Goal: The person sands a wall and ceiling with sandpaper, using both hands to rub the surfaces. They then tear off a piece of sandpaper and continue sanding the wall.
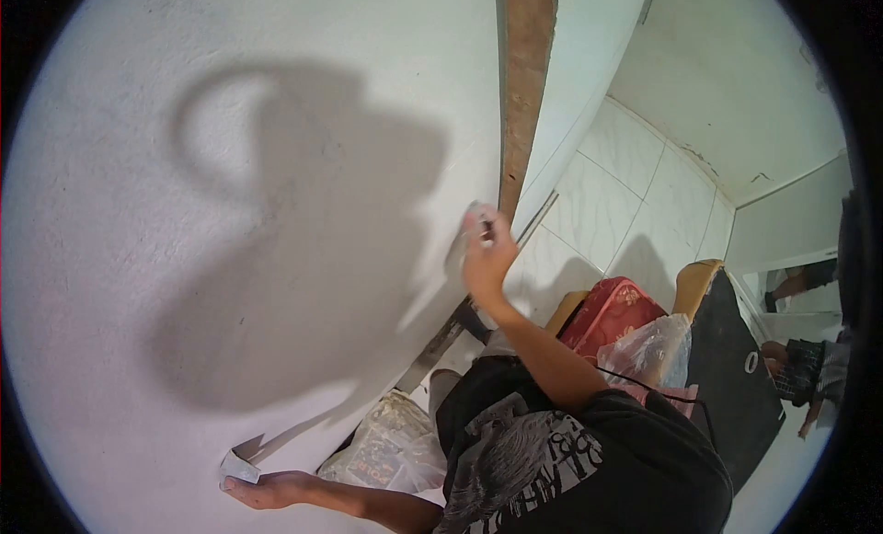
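Note:
My left hand is low on the left, near the white wall. Its fingers are closed on a flat, pale grey plate that looks like a scraper blade; a handle is hidden by the hand. Higher up, my right hand is at the wall's edge, beside a bare brown upright strip. Its fingers are curled around a small greyish thing, blurred and partly covered, so its kind does not show. Shadows of my head and arms fall across the wall.
A filled clear plastic bag lies at the foot of the wall. To the right are a red patterned cushion, another plastic bag and a dark panel. Pale floor tiles show behind them.

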`<move>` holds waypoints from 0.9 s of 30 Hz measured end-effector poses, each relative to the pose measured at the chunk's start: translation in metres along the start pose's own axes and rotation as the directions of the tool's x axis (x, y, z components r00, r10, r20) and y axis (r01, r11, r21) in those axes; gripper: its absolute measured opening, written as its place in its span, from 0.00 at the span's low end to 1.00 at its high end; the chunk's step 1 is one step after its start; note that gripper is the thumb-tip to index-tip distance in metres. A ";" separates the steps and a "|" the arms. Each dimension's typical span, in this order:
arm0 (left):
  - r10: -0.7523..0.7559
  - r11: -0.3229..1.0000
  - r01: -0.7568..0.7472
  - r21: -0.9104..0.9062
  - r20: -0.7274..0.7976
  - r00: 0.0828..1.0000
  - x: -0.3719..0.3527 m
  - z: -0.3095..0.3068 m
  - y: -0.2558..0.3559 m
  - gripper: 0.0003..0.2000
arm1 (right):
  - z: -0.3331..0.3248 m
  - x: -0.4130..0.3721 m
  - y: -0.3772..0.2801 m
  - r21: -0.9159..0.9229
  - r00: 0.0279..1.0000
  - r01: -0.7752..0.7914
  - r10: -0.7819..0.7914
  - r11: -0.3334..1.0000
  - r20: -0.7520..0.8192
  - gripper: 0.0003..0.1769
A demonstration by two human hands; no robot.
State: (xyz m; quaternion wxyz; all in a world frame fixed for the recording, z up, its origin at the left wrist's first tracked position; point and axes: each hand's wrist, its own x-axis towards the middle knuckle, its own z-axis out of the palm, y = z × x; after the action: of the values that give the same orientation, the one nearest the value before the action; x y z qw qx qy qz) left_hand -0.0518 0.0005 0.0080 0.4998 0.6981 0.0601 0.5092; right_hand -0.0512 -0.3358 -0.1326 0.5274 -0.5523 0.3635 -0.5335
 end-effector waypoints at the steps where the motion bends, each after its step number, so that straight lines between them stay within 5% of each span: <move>1: -0.015 0.997 0.017 0.082 -0.020 1.000 -0.003 0.002 0.007 0.24 | -0.003 0.005 0.011 0.007 1.000 -0.003 0.003 1.000 0.000 0.08; 3: -0.032 0.987 0.039 0.156 -0.048 0.998 -0.007 0.010 0.021 0.26 | -0.008 0.018 0.027 -0.090 0.982 -0.187 0.188 0.978 -0.006 0.09; 5: -0.158 0.965 0.158 0.210 -0.017 0.987 -0.014 0.013 0.036 0.25 | -0.007 0.008 -0.002 -0.072 0.988 -0.134 0.138 0.988 0.062 0.08; 7: -0.162 0.950 0.170 0.260 -0.050 0.985 -0.021 0.018 0.044 0.26 | -0.006 -0.002 -0.010 0.075 0.980 0.071 -0.084 0.995 0.180 0.09; 9: -0.155 0.943 0.174 0.282 -0.087 0.984 -0.017 0.015 0.041 0.27 | -0.003 0.010 0.005 0.036 0.990 0.072 -0.075 0.997 0.117 0.08; 11: -0.192 0.930 0.183 0.317 -0.002 0.981 -0.011 0.001 0.027 0.33 | -0.002 0.026 0.027 0.144 0.946 -0.312 0.320 0.939 -0.042 0.08; 13: -0.211 0.935 0.207 0.289 -0.016 0.977 -0.018 0.010 0.040 0.33 | -0.005 0.023 0.005 0.076 0.940 -0.336 0.340 0.939 -0.038 0.07; 16: -0.238 0.933 0.231 0.275 -0.007 0.971 -0.021 0.016 0.052 0.30 | -0.007 -0.008 -0.031 0.074 0.962 0.123 -0.137 0.990 0.237 0.08; 19: -0.212 0.934 0.204 0.292 -0.006 0.977 -0.016 0.010 0.035 0.27 | 0.000 0.002 -0.008 0.042 0.992 0.115 -0.117 0.992 0.037 0.07; 20: -0.174 0.932 0.174 0.318 -0.027 0.984 -0.013 0.004 0.026 0.26 | 0.003 0.009 -0.002 0.253 0.971 -0.231 0.238 0.940 0.003 0.07; 23: -0.168 0.960 0.136 0.246 0.115 0.979 -0.011 -0.004 0.025 0.24 | -0.001 0.006 -0.011 0.089 0.978 -0.208 0.206 0.974 0.036 0.07; 27: -0.125 0.964 0.137 0.230 -0.066 0.990 -0.020 0.012 0.034 0.22 | 0.003 -0.020 -0.046 0.136 0.933 0.259 -0.285 0.956 0.222 0.07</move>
State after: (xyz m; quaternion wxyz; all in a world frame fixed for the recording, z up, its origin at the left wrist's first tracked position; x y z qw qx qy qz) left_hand -0.0662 -0.0360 0.0215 0.4449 0.7335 0.1783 0.4820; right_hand -0.0587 -0.3076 -0.0916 0.5164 -0.6291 0.1890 -0.5494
